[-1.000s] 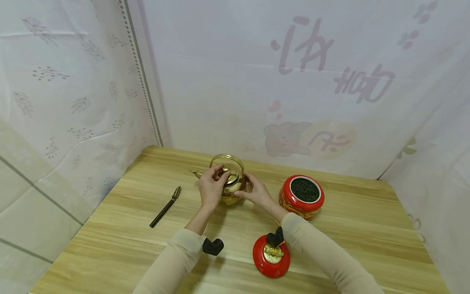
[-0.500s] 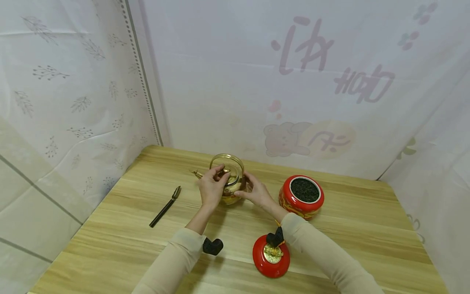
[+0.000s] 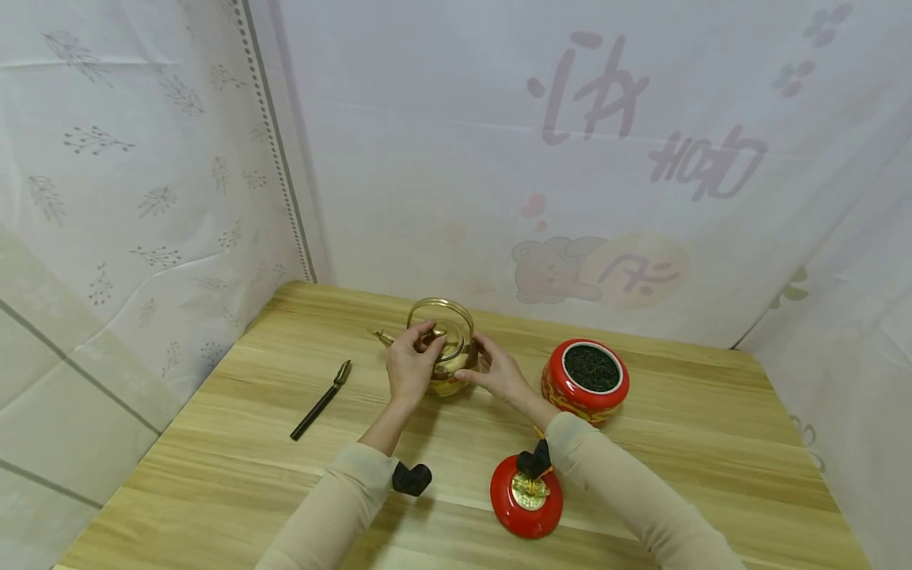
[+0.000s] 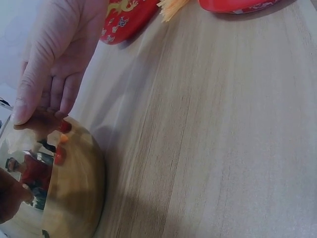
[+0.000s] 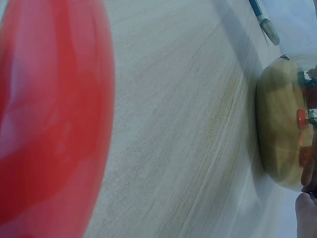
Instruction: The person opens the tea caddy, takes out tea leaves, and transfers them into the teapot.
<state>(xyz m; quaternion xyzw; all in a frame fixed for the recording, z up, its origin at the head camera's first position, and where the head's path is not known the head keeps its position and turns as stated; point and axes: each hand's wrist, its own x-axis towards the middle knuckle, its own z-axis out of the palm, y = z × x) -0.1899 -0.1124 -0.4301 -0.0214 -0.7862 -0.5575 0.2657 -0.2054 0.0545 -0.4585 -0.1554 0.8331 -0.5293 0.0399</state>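
Note:
A shiny gold teapot point(image 3: 447, 383) stands on the wooden table with its arched handle point(image 3: 442, 302) upright and its spout to the left. My left hand point(image 3: 411, 368) reaches in at the left and pinches the knob of the teapot's lid point(image 3: 450, 345) between thumb and fingers. The lid lies over the pot's opening, partly covered by that hand. My right hand point(image 3: 502, 376) holds the pot's right side, thumb in front and fingers behind. In the left wrist view, the right thumb and fingers point(image 4: 64, 54) meet the pot's polished wall point(image 4: 79, 183).
Right of the pot stands a red jar point(image 3: 586, 385) filled with dark tea leaves point(image 3: 591, 367). Its red lid point(image 3: 525, 522), with a gold top, lies nearer, under the right wrist. A dark-handled tea scoop point(image 3: 322, 405) lies at the left. A curtain point(image 3: 427, 158) hangs behind the table.
Under my left fingers the teapot lid has shifted very slightly, and the dark line along its front edge looks thinner. Both hands stay almost in place.

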